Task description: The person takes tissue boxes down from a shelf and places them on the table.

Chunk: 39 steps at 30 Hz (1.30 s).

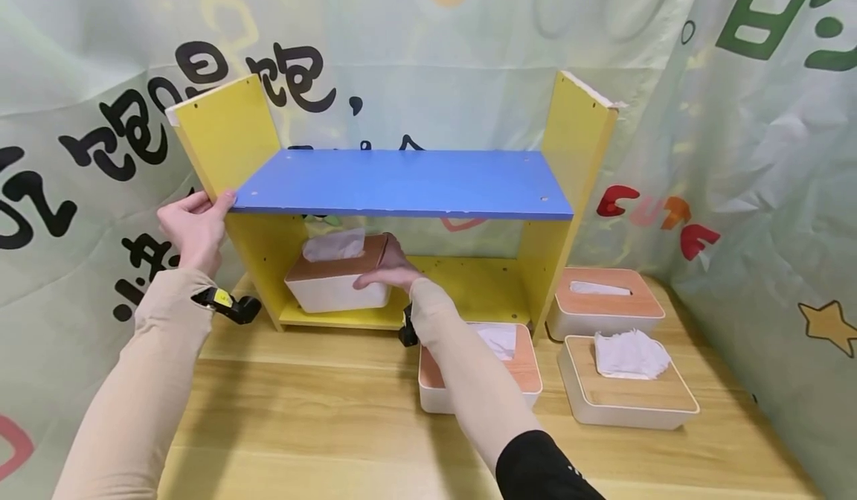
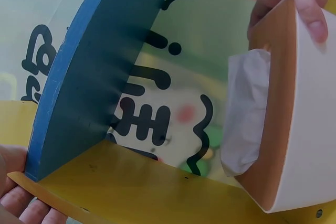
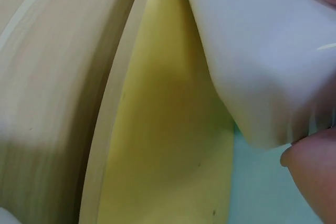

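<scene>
My right hand (image 1: 395, 265) grips the right end of a tissue box (image 1: 338, 292) with a white body and a wood-look lid; a white tissue (image 1: 335, 245) stands out of its slot. The box is inside the lower left compartment of a yellow shelf unit (image 1: 268, 262), under its blue board (image 1: 402, 180). In the right wrist view, the box's white side (image 3: 252, 51) is slightly tilted over the yellow bottom panel (image 3: 168, 129). At the unit's left side panel, my left hand (image 1: 197, 228) holds the edge, thumb by the blue board's corner.
A tissue box (image 1: 428, 396) stands on the wooden table (image 1: 301, 411) in front of the unit, partly behind my right forearm. Two more, a back tissue box (image 1: 582, 323) and a front tissue box (image 1: 629, 411), stand to the right. A printed cloth (image 1: 428, 53) hangs behind.
</scene>
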{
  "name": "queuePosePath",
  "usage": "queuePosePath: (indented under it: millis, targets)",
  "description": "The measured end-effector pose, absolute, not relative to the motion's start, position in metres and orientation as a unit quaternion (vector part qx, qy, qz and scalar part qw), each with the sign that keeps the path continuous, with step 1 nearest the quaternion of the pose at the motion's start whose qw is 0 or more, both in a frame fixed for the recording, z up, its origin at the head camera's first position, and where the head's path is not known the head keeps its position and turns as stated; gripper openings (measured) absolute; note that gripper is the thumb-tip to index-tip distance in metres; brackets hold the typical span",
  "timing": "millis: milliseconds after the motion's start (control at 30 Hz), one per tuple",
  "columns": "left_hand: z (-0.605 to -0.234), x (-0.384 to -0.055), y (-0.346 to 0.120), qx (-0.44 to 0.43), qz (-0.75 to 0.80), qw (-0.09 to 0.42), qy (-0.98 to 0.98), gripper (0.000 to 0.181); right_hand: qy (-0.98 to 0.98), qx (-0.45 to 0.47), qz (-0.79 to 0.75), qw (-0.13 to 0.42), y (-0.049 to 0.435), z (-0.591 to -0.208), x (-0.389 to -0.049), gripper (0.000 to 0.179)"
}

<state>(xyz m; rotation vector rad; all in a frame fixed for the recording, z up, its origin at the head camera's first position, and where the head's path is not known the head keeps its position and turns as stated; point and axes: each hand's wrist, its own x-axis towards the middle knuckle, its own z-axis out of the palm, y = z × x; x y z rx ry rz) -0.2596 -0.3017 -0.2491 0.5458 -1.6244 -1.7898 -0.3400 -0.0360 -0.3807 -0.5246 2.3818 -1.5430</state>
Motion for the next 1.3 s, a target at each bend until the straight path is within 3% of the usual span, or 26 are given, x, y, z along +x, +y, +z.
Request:
queuePosePath:
  millis: [333, 633, 1300]
  targets:
    - [-0.250, -0.258, -0.303, 0.212, -0.674, 0.323, -0.630, 0.045, 0.804, -0.210, -0.551, 0.074, -0.043, -0.372, -0.339, 0.126]
    - [-0.249, -0.259, -0.304, 0.213, -0.674, 0.327, -0.628, 0.049, 0.799, -0.219, -0.556, 0.068, -0.038, -0.367, -0.335, 0.120]
    - [-0.249, -0.259, -0.302, 0.213, -0.672, 0.318, -0.635, 0.049, 0.802, -0.204, -0.556, 0.079, -0.025, -0.359, -0.320, 0.128]
